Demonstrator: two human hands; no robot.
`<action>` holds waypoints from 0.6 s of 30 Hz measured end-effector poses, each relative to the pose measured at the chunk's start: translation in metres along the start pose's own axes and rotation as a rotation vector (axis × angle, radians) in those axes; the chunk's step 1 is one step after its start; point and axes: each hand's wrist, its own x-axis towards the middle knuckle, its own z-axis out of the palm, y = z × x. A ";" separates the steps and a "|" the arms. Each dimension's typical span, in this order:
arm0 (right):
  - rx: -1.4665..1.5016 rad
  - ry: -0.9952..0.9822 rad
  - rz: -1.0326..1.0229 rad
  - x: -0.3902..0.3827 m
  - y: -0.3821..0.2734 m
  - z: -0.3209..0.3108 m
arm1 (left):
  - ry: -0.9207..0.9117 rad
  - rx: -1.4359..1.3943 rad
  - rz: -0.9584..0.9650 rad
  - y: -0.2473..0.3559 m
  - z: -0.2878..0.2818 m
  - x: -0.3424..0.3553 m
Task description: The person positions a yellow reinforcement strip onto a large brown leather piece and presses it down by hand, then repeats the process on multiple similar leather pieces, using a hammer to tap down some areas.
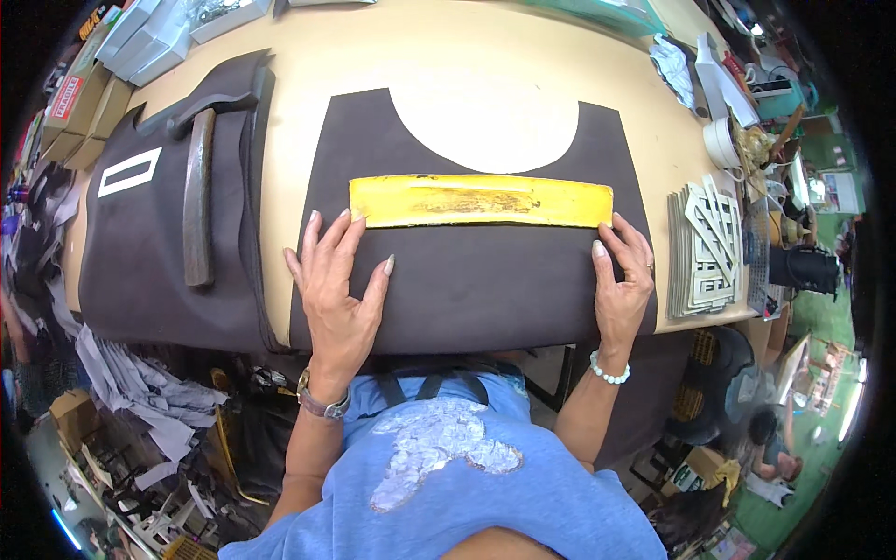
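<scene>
A long yellow strip with dark smudges lies crosswise on a dark fabric panel. The panel has a rounded cut-out at its far edge. My left hand rests on the panel with fingers spread, its fingertips at the strip's near left corner. At the opposite end, my right hand lies open with its fingertips against the strip's near right corner and the thumb apart on the fabric. Neither hand wraps around anything.
Left of the panel, a hammer lies on a stack of dark fabric bearing a white rectangular outline. Several cut-out stencil plates are piled at the right table edge. Cardboard boxes stand at the far left.
</scene>
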 end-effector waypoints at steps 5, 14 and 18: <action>-0.034 -0.012 -0.007 0.001 -0.003 0.002 | 0.001 0.014 0.001 -0.002 0.000 0.000; -0.061 -0.011 0.003 -0.001 -0.006 0.000 | -0.004 0.016 0.013 -0.002 0.002 0.000; -0.037 -0.018 -0.009 0.001 -0.005 0.001 | -0.006 0.035 0.003 -0.002 0.001 -0.001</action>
